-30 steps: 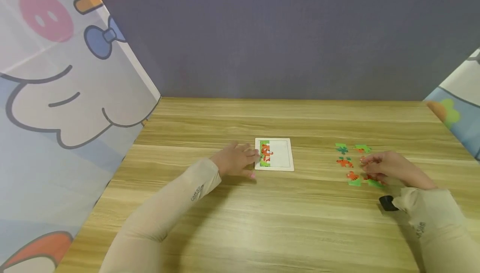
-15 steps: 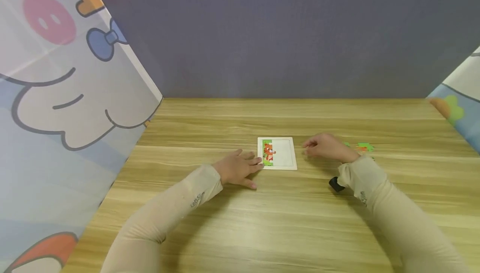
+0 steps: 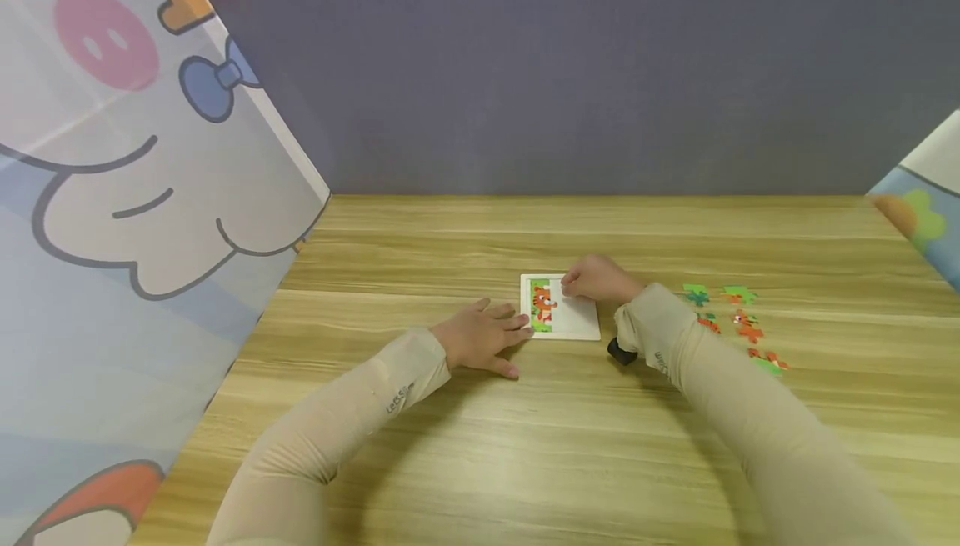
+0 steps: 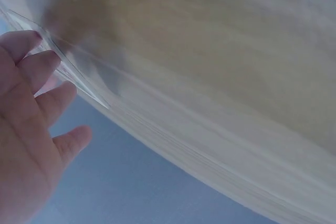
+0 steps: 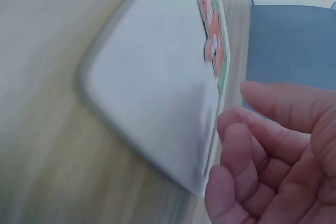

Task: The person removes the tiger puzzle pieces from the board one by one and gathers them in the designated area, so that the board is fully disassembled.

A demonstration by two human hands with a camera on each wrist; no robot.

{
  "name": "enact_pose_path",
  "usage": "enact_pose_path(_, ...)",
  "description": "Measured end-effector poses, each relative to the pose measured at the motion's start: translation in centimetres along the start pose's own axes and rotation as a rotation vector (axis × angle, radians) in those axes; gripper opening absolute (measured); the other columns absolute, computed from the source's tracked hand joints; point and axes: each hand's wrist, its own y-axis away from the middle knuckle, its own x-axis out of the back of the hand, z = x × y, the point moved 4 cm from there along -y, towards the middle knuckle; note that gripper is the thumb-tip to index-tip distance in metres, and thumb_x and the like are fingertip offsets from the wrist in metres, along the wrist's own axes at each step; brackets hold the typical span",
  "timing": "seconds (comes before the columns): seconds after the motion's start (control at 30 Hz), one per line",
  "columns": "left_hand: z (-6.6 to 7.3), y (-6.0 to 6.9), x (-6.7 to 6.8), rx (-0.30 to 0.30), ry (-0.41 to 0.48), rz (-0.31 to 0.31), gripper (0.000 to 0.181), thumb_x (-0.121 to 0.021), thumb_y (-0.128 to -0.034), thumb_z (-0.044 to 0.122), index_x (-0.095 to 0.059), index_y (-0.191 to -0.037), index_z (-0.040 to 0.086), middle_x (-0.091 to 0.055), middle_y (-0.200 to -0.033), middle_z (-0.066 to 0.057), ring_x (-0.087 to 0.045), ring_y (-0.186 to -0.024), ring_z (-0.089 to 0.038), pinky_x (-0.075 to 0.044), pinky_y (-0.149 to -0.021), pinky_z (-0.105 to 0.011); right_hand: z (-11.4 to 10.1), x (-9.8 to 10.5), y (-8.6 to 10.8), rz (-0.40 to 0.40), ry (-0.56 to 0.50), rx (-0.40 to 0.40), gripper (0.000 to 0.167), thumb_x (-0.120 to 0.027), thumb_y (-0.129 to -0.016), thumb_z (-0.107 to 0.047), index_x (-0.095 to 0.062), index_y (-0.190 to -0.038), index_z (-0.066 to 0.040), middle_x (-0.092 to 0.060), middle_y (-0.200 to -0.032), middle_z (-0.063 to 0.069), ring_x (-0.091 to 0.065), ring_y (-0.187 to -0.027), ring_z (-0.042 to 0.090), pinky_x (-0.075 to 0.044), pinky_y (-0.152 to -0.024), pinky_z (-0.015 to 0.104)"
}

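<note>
A white square puzzle tray [image 3: 577, 325] lies on the table, its left strip filled with a picture of an orange tiger on green [image 3: 542, 304]. My left hand [image 3: 480, 338] rests with spread fingers at the tray's lower left edge; the left wrist view shows its fingers [image 4: 48, 66] over the tray's edge. Above the tray's top right part is my right hand [image 3: 602, 279], fingers bent. In the right wrist view the curled hand [image 5: 275, 153] shows no piece between thumb and forefinger, but their far side is hidden, so I cannot tell whether it holds one.
Several loose orange and green puzzle pieces [image 3: 747, 327] lie to the right of the tray, partly behind my right sleeve. A grey wall [image 3: 585, 71] stands behind the table [image 3: 480, 237], with cartoon panels on both sides.
My right hand has moved left from the loose pieces to over the tray. My left hand has spread its fingers and stays beside the tray's left edge.
</note>
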Motion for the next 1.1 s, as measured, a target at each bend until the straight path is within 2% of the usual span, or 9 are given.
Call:
enact_pose_path(0.17,0.2,-0.2,0.1,-0.004,0.005,-0.009,0.071,-0.044,-0.0937,0.059,-0.03,-0.152,0.02,-0.022,-0.157,0.0,-0.014,-0.145,-0.022,-0.015,-0.115,-0.049,-0.1,-0.7,-0.8,-0.015,-0.063,-0.047,0.027,-0.062,-0.087,-0.004,-0.067,-0.108,0.013,-0.05,-0.049,-0.001,-0.042,-0.046,0.007,-0.041,-0.053,0.022)
enact_pose_path(0.3,0.3,-0.4,0.3,-0.004,0.0,-0.018,0.069,-0.044,-0.0943,0.058,-0.031,-0.151,0.021,-0.023,-0.156,0.002,-0.015,-0.145,-0.021,-0.017,-0.115,-0.048,-0.4,-1.1,-0.9,-0.022,-0.08,-0.104,0.028,-0.063,-0.085,-0.003,-0.068,-0.109,0.011,-0.058,-0.057,0.0,-0.044,-0.048,0.006,-0.04,-0.051,0.021)
enact_pose_path(0.5,0.3,-0.4,0.4,0.012,-0.014,-0.029,0.068,-0.044,-0.0949,0.057,-0.032,-0.151,0.022,-0.023,-0.156,0.003,-0.017,-0.145,-0.021,-0.018,-0.114,-0.049,-0.7,-1.3,-1.0,0.0,-0.124,-0.136,0.024,-0.064,-0.085,-0.003,-0.07,-0.105,0.009,-0.069,-0.072,0.002,-0.047,-0.052,0.006,-0.042,-0.052,0.019)
enact_pose_path(0.67,0.2,-0.5,0.4,0.012,-0.019,-0.032,0.067,-0.045,-0.0951,0.056,-0.031,-0.151,0.021,-0.021,-0.157,0.004,-0.017,-0.145,-0.02,-0.02,-0.114,-0.049,-0.5,-1.5,-1.3,0.037,-0.201,-0.146,0.021,-0.064,-0.084,-0.005,-0.072,-0.1,0.008,-0.064,-0.063,-0.002,-0.044,-0.048,0.005,-0.039,-0.048,0.019)
enact_pose_path(0.83,-0.1,-0.6,0.4,0.008,0.067,-0.049,0.066,-0.047,-0.0954,0.053,-0.031,-0.151,0.021,-0.019,-0.157,0.006,-0.016,-0.145,-0.02,-0.019,-0.114,-0.05,-0.1,-1.6,-1.7,0.082,-0.31,-0.157,0.014,-0.067,-0.082,-0.005,-0.073,-0.087,0.007,-0.06,-0.054,-0.004,-0.042,-0.044,0.005,-0.035,-0.044,0.02)
enact_pose_path(0.93,-0.3,-0.6,0.4,0.013,0.128,-0.062,0.065,-0.048,-0.0954,0.052,-0.032,-0.151,0.022,-0.019,-0.157,0.007,-0.016,-0.145,-0.021,-0.015,-0.115,-0.051,0.2,-1.8,-1.9,0.092,-0.356,-0.174,0.012,-0.069,-0.082,-0.005,-0.072,-0.086,0.006,-0.061,-0.054,-0.006,-0.043,-0.044,0.004,-0.035,-0.043,0.019)
enact_pose_path(1.1,-0.5,-0.6,0.5,0.015,0.158,-0.065,0.063,-0.048,-0.0956,0.051,-0.034,-0.15,0.022,-0.021,-0.156,0.007,-0.015,-0.145,-0.021,-0.013,-0.115,-0.05,0.2,-2.0,-2.1,0.1,-0.355,-0.191,0.012,-0.07,-0.081,-0.006,-0.072,-0.087,0.004,-0.059,-0.054,-0.006,-0.044,-0.046,0.004,-0.036,-0.045,0.019)
